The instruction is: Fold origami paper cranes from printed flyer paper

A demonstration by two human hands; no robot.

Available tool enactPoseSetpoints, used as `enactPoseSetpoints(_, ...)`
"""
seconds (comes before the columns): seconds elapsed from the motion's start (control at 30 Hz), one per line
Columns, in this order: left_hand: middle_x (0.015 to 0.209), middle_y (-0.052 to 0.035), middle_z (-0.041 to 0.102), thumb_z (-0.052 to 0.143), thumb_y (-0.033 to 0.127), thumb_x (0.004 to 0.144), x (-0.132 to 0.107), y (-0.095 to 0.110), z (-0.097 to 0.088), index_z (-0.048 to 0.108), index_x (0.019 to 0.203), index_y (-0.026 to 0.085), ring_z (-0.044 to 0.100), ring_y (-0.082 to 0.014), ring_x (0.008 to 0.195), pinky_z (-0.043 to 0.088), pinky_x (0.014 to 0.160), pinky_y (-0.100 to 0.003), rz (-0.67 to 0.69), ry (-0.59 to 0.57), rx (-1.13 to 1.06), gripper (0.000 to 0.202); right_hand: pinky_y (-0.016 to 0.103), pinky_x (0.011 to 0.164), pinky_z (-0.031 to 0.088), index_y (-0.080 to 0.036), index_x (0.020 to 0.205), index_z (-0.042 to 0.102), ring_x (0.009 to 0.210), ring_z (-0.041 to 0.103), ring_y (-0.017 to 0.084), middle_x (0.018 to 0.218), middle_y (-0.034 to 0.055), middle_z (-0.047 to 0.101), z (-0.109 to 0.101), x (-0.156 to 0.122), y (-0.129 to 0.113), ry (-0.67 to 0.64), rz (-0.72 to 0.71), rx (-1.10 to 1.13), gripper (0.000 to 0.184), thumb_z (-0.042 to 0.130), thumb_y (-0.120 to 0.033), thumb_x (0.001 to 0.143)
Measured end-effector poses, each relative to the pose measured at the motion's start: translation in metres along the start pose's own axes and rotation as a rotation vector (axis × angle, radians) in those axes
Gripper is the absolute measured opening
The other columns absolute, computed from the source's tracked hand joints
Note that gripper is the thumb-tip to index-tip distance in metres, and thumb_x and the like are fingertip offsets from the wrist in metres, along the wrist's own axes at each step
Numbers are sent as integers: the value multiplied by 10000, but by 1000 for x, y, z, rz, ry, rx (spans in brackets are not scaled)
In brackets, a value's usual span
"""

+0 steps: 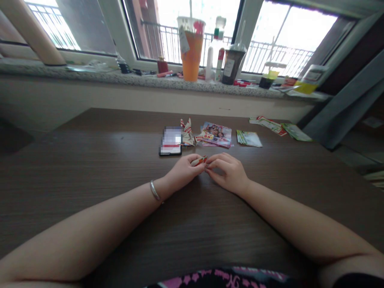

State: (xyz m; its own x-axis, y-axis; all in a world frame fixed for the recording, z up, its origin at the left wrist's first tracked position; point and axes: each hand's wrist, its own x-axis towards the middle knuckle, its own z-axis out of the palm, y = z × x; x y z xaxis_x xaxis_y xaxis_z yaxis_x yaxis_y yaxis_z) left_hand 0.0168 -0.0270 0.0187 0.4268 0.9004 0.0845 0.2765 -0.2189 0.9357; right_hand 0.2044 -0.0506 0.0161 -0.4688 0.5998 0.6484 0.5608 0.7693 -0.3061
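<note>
A small piece of folded printed paper [199,161], pale with red and green patches, is held between the thumb and fingers of my left hand [186,168]. My right hand [229,171] pinches at the right end of that paper, and its fingertips meet those of the left. Just beyond my left hand lie a phone [170,142] with a blurred screen and a folded paper shape [188,134] with pointed tips. A printed leaflet [216,134] rests flat behind my hands.
A stack of cards [249,138] and several paper strips [271,126] lie at the table's back right. Above the dark wooden table [90,160], the window sill [135,80] carries an orange drink cup [191,52], a dark drink cup [233,64] and bottles.
</note>
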Motion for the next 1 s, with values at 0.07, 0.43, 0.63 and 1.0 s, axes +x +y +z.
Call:
enactPoseSetpoints(0.07, 737, 17, 603, 578, 356, 760, 0, -1, 0, 613, 775, 152, 532, -126, 680, 411, 648, -227, 10, 4, 8, 208, 344, 841, 505, -235, 831, 626, 930, 635, 179, 987, 42, 702, 1, 1, -2, 7, 45, 60, 40, 606, -205, 848)
enactPoseSetpoints(0.43, 691, 6, 576, 600, 411, 771, 0, 1, -2, 636, 785, 160, 520, -143, 676, 422, 659, -246, 46, 41, 56, 254, 228, 552, 489, -190, 783, 659, 679, 599, 129, 806, 32, 660, 13, 0, 8, 18, 416, 290, 90, 665, -279, 798)
enactPoseSetpoints(0.63, 705, 11, 581, 595, 371, 761, -1, 5, -1, 627, 769, 158, 528, -144, 697, 425, 688, -250, 60, 50, 79, 216, 227, 541, 468, -192, 750, 632, 633, 562, 118, 755, 16, 626, 13, 2, 5, 19, 409, 337, 63, 649, -242, 785)
enactPoseSetpoints(1.0, 735, 9, 571, 587, 350, 775, 0, 4, -2, 608, 744, 156, 524, -140, 717, 423, 716, -259, 54, 27, 20, 198, 225, 523, 440, -193, 752, 598, 584, 516, 104, 715, -9, 576, 15, 2, 4, -18, 455, 389, 69, 634, -243, 783)
